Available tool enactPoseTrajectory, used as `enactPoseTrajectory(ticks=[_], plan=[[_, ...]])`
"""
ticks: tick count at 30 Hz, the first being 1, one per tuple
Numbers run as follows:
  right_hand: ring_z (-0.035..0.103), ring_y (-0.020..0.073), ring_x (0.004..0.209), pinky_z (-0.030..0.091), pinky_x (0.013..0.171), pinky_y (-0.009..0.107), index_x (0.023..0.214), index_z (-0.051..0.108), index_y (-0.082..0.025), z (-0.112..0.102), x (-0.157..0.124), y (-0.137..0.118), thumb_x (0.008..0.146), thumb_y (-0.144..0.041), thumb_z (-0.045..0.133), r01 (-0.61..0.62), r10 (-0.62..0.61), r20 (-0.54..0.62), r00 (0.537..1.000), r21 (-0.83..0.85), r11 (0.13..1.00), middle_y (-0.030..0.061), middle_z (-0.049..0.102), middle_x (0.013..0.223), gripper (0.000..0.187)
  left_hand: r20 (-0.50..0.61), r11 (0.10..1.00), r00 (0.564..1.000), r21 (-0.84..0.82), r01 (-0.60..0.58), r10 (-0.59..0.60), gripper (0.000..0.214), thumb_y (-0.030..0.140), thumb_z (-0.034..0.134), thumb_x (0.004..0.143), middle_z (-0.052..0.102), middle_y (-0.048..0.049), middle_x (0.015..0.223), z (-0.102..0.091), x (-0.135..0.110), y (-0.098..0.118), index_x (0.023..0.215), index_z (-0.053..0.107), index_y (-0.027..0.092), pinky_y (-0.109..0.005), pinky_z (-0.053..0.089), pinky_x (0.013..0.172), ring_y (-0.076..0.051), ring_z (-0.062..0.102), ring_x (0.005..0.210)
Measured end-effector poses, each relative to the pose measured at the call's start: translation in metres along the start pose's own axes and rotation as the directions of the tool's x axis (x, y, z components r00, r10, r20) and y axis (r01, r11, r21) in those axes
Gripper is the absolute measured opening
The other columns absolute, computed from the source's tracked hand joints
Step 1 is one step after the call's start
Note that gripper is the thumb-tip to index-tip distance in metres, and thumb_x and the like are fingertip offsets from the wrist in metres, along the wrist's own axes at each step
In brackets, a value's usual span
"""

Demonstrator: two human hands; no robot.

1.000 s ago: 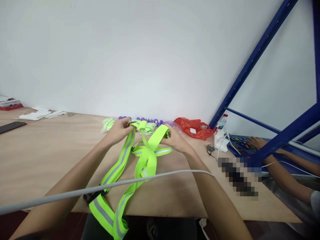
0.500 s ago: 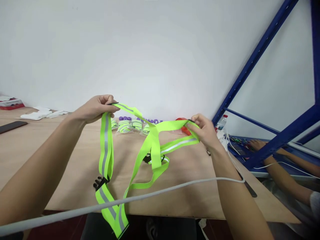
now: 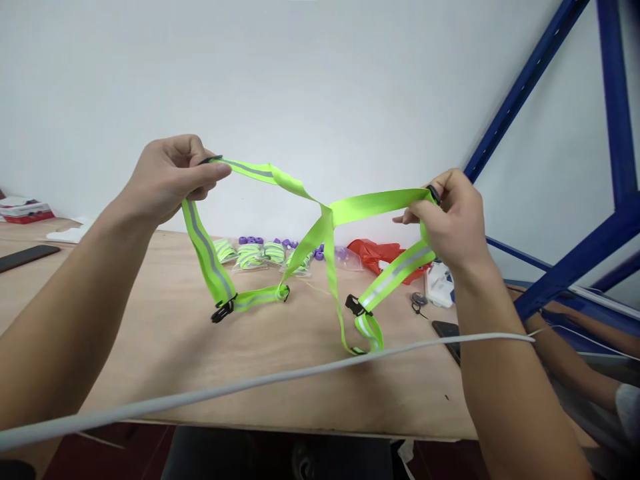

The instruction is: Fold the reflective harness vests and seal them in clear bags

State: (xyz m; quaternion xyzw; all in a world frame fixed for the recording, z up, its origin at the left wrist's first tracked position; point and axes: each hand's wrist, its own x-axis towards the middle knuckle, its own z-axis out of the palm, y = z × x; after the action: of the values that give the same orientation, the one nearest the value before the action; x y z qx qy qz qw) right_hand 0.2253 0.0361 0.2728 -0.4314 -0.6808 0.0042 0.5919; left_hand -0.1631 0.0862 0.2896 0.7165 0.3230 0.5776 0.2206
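Observation:
A neon yellow-green reflective strap harness [image 3: 320, 227] with grey stripes and black buckles hangs spread out above the wooden table [image 3: 150, 347]. My left hand [image 3: 170, 175] pinches its upper left end. My right hand [image 3: 450, 217] grips the upper right end. The straps cross in the middle and droop down; the lower loops and black buckles [image 3: 223, 310] touch the tabletop.
Packed folded green straps [image 3: 250, 252] and purple pieces lie by the wall, next to a red bag [image 3: 375, 253]. A phone [image 3: 25, 255] lies far left, another phone [image 3: 447, 330] at right. A white cable [image 3: 250, 387] crosses the foreground. Another person's arm [image 3: 575, 360] reaches in beside a blue rack [image 3: 565, 267].
Both hands have risen and moved apart, lifting the harness off the table edge and spreading it wide; its lower end no longer hangs over the front edge.

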Motion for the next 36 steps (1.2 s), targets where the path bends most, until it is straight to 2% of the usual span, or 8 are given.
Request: enactPoseTrajectory(ticks=[6, 14, 21, 24, 27, 30, 34, 36], plan=[[0.052, 0.0134, 0.045, 0.035, 0.041, 0.026, 0.098, 0.055, -0.025, -0.004, -0.001, -0.014, 0.07, -0.051, 0.083, -0.476, 0.33, 0.492, 0.806, 0.205, 0.855, -0.0045, 0.057, 0.059, 0.048, -0.088, 0.996, 0.995, -0.076, -0.055, 0.048, 0.04, 0.019, 0.076, 0.077, 0.043, 0.0094, 0.054, 0.004, 0.007, 0.002, 0.06, 0.04, 0.017, -0.016, 0.034, 0.051, -0.002, 0.052, 0.052], [0.064, 0.0179, 0.07, 0.049, 0.06, 0.029, 0.089, 0.065, -0.018, 0.005, -0.012, -0.011, 0.07, -0.037, 0.085, -0.491, 0.326, 0.593, 0.736, 0.136, 0.861, 0.0041, 0.069, 0.075, 0.034, -0.165, 0.994, 0.982, -0.052, -0.096, 0.086, 0.038, 0.018, 0.079, 0.07, 0.046, 0.0059, 0.052, -0.005, 0.012, -0.001, 0.059, 0.043, 0.021, -0.024, 0.03, 0.041, -0.009, 0.048, 0.048], [0.018, 0.0032, 0.042, 0.01, 0.039, 0.021, 0.101, 0.061, -0.02, 0.011, -0.022, 0.002, 0.069, -0.06, 0.086, -0.647, 0.383, 0.689, 0.616, 0.165, 0.744, -0.0128, 0.031, 0.055, 0.057, -0.199, 1.0, 0.98, 0.012, -0.011, 0.013, 0.041, 0.017, 0.08, 0.075, 0.048, 0.0062, 0.057, -0.015, 0.006, 0.005, 0.062, 0.041, 0.02, -0.024, 0.033, 0.045, -0.008, 0.05, 0.054], [0.015, 0.0034, 0.044, 0.006, 0.039, 0.021, 0.085, 0.059, -0.019, 0.008, -0.021, 0.005, 0.073, -0.073, 0.076, -0.721, 0.376, 0.75, 0.544, 0.189, 0.666, -0.0113, 0.026, 0.058, 0.058, -0.184, 1.0, 0.983, 0.012, -0.002, 0.004, 0.041, 0.016, 0.079, 0.076, 0.046, 0.0061, 0.057, -0.018, 0.005, 0.006, 0.062, 0.041, 0.021, -0.025, 0.032, 0.047, -0.009, 0.048, 0.055], [0.023, 0.0031, 0.042, 0.014, 0.037, 0.02, 0.074, 0.056, -0.019, 0.003, -0.018, 0.001, 0.071, -0.061, 0.083, -0.718, 0.367, 0.803, 0.47, 0.105, 0.688, -0.0091, 0.035, 0.056, 0.05, -0.099, 1.0, 0.995, 0.002, 0.014, -0.014, 0.038, 0.014, 0.077, 0.075, 0.047, 0.0055, 0.06, -0.021, 0.003, 0.008, 0.066, 0.041, 0.021, -0.025, 0.03, 0.047, -0.008, 0.046, 0.054], [0.042, 0.0059, 0.044, 0.029, 0.038, 0.02, 0.08, 0.06, -0.018, -0.002, -0.015, -0.004, 0.068, -0.051, 0.089, -0.611, 0.344, 0.745, 0.572, 0.107, 0.784, -0.0038, 0.055, 0.063, 0.045, 0.137, 0.988, 0.978, 0.003, 0.157, -0.156, 0.034, 0.017, 0.079, 0.072, 0.047, 0.0065, 0.063, -0.026, -0.001, 0.01, 0.08, 0.047, 0.023, -0.024, 0.028, 0.046, -0.008, 0.042, 0.051], [0.04, 0.0058, 0.036, 0.025, 0.032, 0.021, 0.078, 0.056, -0.022, -0.006, -0.011, -0.007, 0.07, -0.052, 0.088, -0.444, 0.283, 0.465, 0.839, 0.284, 0.849, -0.006, 0.054, 0.059, 0.044, 0.5, 0.94, 0.801, 0.089, 0.331, -0.329, 0.035, 0.034, 0.077, 0.078, 0.04, 0.008, 0.06, -0.035, -0.005, 0.006, 0.102, 0.054, 0.024, -0.023, 0.022, 0.045, -0.008, 0.029, 0.049], [0.042, 0.0065, 0.035, 0.025, 0.031, 0.022, 0.077, 0.055, -0.023, -0.008, -0.008, -0.008, 0.07, -0.051, 0.089, -0.345, 0.228, 0.338, 0.913, 0.343, 0.874, -0.0059, 0.055, 0.061, 0.044, 0.582, 0.935, 0.736, 0.148, 0.322, -0.346, 0.034, 0.038, 0.074, 0.083, 0.041, 0.0065, 0.06, -0.037, -0.007, 0.004, 0.108, 0.059, 0.021, -0.023, 0.023, 0.046, -0.009, 0.03, 0.05]])
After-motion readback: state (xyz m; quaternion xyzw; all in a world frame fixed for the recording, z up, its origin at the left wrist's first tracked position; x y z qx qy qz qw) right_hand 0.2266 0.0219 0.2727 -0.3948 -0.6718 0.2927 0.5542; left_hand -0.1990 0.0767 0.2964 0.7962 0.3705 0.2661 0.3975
